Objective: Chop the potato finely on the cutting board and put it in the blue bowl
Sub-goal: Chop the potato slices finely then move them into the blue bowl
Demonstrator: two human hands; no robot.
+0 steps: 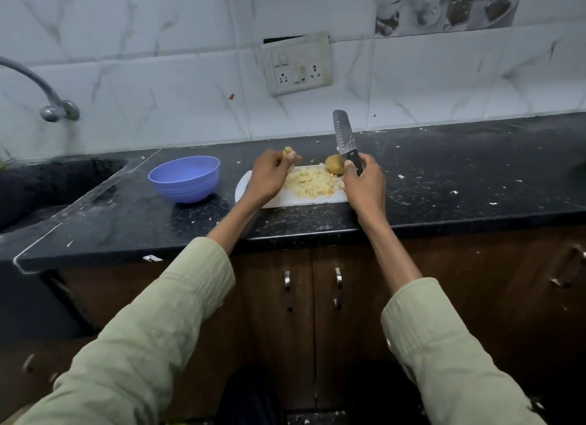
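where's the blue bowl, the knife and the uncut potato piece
blue bowl (177, 187), head view, on its outer wall
knife (343, 133), head view, on the blade
uncut potato piece (334, 164), head view, on its skin

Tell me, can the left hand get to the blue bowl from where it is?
Probably yes: the blue bowl sits just left of the left hand, nothing between them, though its grip already holds a potato piece.

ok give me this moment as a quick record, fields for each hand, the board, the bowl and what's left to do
left hand: pinches a small potato piece above the board's left end
right hand: grips the knife, blade pointing up
cutting board: white, holds a pile of chopped potato and an uncut potato chunk
blue bowl: left of the board, looks empty
left to do: chop the remaining pieces, move everything into the bowl
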